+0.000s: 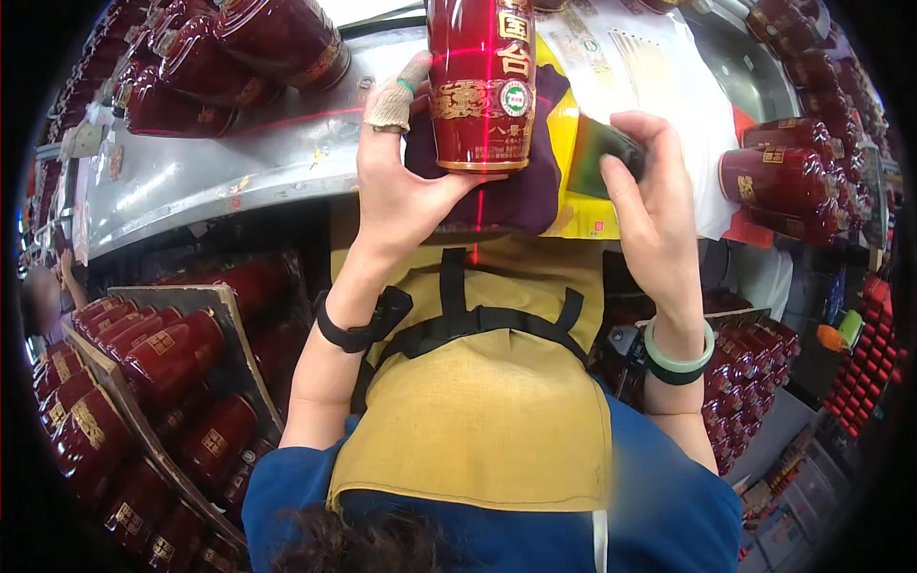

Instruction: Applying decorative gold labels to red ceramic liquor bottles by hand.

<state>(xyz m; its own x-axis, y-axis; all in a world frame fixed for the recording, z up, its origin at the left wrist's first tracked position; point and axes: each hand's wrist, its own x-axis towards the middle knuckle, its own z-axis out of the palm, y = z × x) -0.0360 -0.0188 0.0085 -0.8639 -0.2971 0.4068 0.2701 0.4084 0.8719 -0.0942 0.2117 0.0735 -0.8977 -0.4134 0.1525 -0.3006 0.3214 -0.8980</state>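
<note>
My left hand (406, 196) is wrapped round the lower side of a glossy dark red bottle (478, 72) with gold ornament and a small round green-and-white emblem. A beige cloth cover sits on one finger of that hand. Red laser lines cross the bottle and run down below it. Beneath the bottle lies a dark purple cloth (521, 205). To its right, my right hand (659, 196) is closed on a flat, dark green piece (590, 162), slightly blurred; its exact kind cannot be made out. This piece is apart from the bottle, above a yellow sheet (583, 212).
More red bottles lie at the back left (282, 43) and right (778, 186) of the metal bench (287, 158). A white sheet with pale strips (630, 57) covers the bench's right part. Wooden-edged crates (234, 315) of bottles stand low on the left.
</note>
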